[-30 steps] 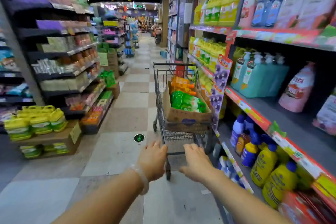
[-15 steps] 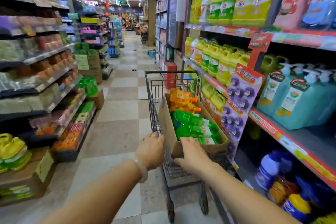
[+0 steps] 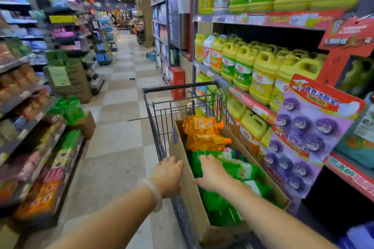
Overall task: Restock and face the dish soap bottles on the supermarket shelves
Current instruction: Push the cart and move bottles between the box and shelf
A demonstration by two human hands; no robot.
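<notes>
- In the near right of the aisle, a brown cardboard box [image 3: 188, 184] sits inside the dark wire shopping cart [image 3: 159, 119], and both hands are at its near end.
- The right hand [image 3: 212, 174] lies flat on the green plastic dish soap bottles [image 3: 238, 168] in the near half of the box, its fingers [image 3: 204, 159] straight, loosely spread and pointing away from the person; they press on the topmost bottle without yet curling round it.
- That bottle lies on its side directly under the palm, its long axis running left to right across the box, with its narrower end, as far as the blur allows, toward the shelf side.
- The right hand is plainly the nearer one; by my reading it needs only to close round the bottle and lift it.
- The left hand [image 3: 168, 178] rests on the left wall of the box, next to the cart's rim, fingers bent over the edge; whether it grips cardboard or wire I cannot tell.
- Orange plastic dish soap bottles [image 3: 204, 133] lie stacked in the far half of the box, caps toward the right.
- The green bottles look glossy with white labels, heaped loosely.
- To the right, the store shelves [image 3: 251, 105] hold rows of upright yellow handled jugs [image 3: 261, 75], just beside the cart.
</notes>
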